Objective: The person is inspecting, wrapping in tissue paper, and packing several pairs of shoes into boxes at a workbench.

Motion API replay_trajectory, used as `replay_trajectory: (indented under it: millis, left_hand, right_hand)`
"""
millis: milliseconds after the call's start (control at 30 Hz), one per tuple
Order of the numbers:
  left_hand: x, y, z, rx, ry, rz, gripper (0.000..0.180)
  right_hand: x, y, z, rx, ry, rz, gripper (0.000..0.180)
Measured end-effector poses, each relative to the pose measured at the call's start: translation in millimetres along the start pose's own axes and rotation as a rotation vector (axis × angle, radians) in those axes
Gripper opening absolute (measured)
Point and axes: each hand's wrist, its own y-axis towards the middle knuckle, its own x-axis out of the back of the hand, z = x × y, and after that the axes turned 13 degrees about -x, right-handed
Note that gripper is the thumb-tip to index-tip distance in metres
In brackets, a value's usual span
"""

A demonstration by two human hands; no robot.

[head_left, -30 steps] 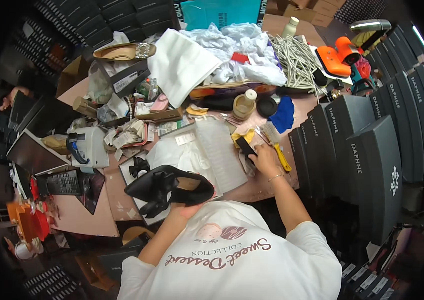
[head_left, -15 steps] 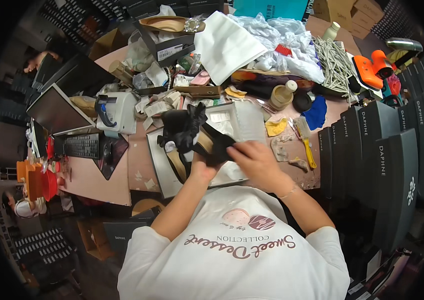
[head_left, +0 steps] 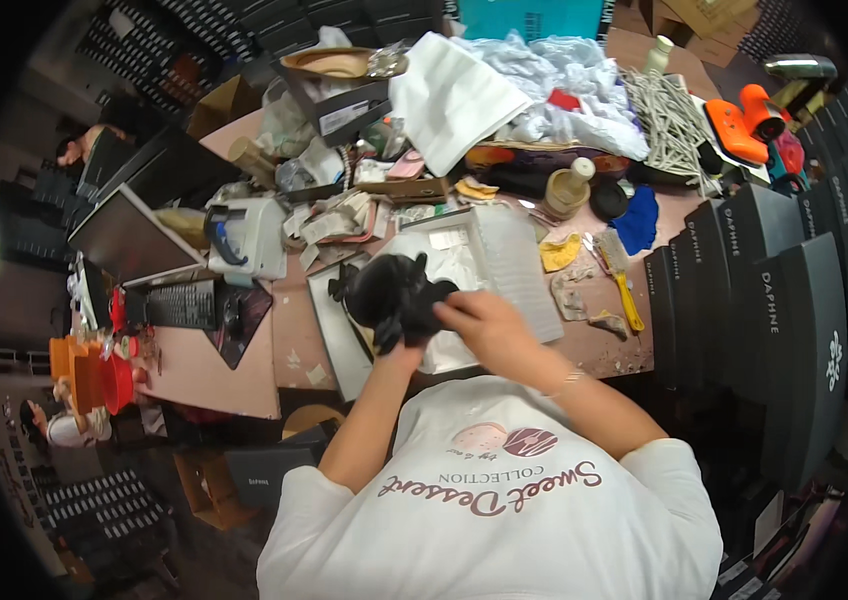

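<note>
A black shoe with a bow (head_left: 384,288) is held up over an open shoebox (head_left: 542,335). From below, my left hand (head_left: 402,356) is closed round it, fingers mostly hidden behind the black material. My right hand (head_left: 492,328) pinches the shoe's right end between thumb and fingers. Under the hands, the shoebox shows white tissue paper (head_left: 449,350) and a pale foam-like sheet on its right side. More black material shows at the shoe's left edge; whether it belongs to a second shoe I cannot tell.
A yellow-handled brush (head_left: 626,290), a yellow cloth (head_left: 560,252) and a blue cloth (head_left: 636,222) lie right of the box. Behind them stands a bottle (head_left: 568,190). Dark shoeboxes (head_left: 744,310) are stacked at the right. A label printer (head_left: 249,240) and keyboard (head_left: 172,303) sit left.
The shoe has been turned in my hands: its tan insole showed before and is now out of sight. My right hand has moved slightly left, and the whole view has shifted a little.
</note>
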Motion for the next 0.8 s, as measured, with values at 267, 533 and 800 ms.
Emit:
replay_trajectory:
  millis: [267,533,800]
  left_hand:
    - [64,48,19,-0.128,-0.19,0.231,0.035]
    - [-12,2,38,0.228,-0.005,0.078,0.041]
    - [-14,-15,14,-0.133,1.273,1.055,0.035]
  right_hand:
    - [26,-32,-61,-0.222,0.634,0.758,0.032]
    - [55,-24,-43,-0.274,0.157,0.186,0.09]
    - [48,-94,-82,-0.721,0.601,-0.013,0.05]
